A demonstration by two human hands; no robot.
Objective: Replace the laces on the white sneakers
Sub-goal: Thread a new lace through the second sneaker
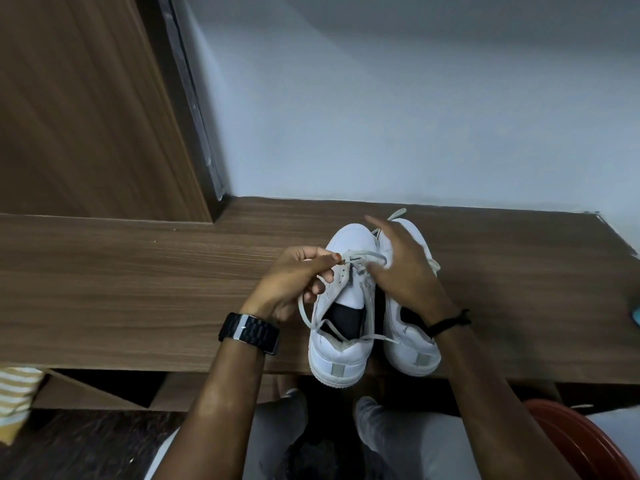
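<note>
Sneakers (pixel 341 341) paired on desk (pixel 138 271), left hand (pixel 294 282) pinching lace (pixel 360 259)

you can read no text, brand or number anywhere here. the white sneakers (pixel 341 306) carry only plain grey heel tabs, and the watch (pixel 248 333) on your left wrist shows no readable marking.

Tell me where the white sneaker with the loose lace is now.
In the head view, the white sneaker with the loose lace stands on the wooden table, right of centre, left of the second white sneaker, heel toward the person.
</note>
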